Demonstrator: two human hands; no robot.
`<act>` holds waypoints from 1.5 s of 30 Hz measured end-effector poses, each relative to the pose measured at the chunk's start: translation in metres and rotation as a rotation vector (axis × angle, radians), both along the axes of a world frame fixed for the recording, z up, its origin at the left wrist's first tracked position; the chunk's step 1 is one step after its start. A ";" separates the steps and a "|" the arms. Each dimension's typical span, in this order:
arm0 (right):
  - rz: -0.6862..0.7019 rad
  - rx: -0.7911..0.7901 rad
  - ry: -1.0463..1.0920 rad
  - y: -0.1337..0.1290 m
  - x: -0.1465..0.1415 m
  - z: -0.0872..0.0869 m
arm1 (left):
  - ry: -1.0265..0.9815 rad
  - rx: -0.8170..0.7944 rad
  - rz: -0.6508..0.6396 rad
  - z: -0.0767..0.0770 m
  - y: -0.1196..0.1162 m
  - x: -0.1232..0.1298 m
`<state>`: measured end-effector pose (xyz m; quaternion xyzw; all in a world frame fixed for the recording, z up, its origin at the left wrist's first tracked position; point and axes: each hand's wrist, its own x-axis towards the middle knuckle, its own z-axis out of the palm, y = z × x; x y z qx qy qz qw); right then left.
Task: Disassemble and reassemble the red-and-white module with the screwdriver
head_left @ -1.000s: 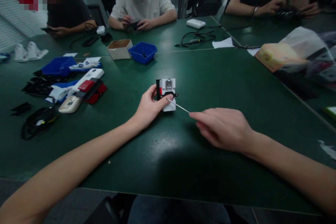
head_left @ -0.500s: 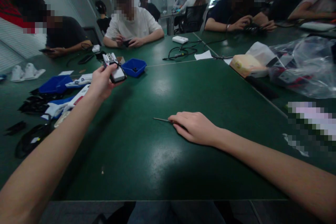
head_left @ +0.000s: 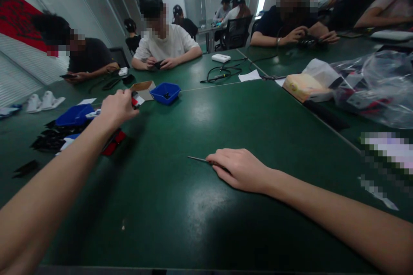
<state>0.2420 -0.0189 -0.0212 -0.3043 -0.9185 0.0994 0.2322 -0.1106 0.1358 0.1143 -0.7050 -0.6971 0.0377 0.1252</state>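
Note:
My left hand [head_left: 118,105] is stretched out over the left of the table, back upward and fingers curled. A small red, white and black piece [head_left: 138,99] shows between its thumb and fingers, mostly hidden. Just past it stand an open cardboard box [head_left: 144,89] and a blue tray [head_left: 165,93] with small dark bits inside. A red and black object [head_left: 114,142] lies partly under my left forearm. My right hand [head_left: 237,168] rests on the tabletop, closed around a thin screwdriver [head_left: 197,159] whose metal shaft points left.
Another blue tray [head_left: 74,115] and several black parts [head_left: 48,138] lie at the left. A black cable [head_left: 222,74] and white box [head_left: 221,58] are farther back. At the right are a tissue pack [head_left: 306,86] and clear plastic bag [head_left: 377,90]. Several people sit around.
My left hand has moved left and turned over; the white and black device it gripped no longer shows clearly. The cardboard box is more visible. My right hand keeps the screwdriver. The view has tilted up.

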 end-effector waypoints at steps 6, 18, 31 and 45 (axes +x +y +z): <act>0.013 -0.013 0.028 0.000 0.000 0.000 | 0.153 -0.087 0.121 -0.036 0.020 -0.002; 0.010 -0.052 0.030 -0.001 0.002 0.003 | 0.145 -0.078 0.038 -0.051 0.009 -0.009; 0.000 -0.097 0.069 -0.005 0.002 0.001 | 0.042 0.008 0.118 -0.047 -0.005 -0.017; 0.039 -0.098 0.125 -0.003 0.003 0.003 | -0.037 -0.190 0.382 -0.057 -0.057 -0.076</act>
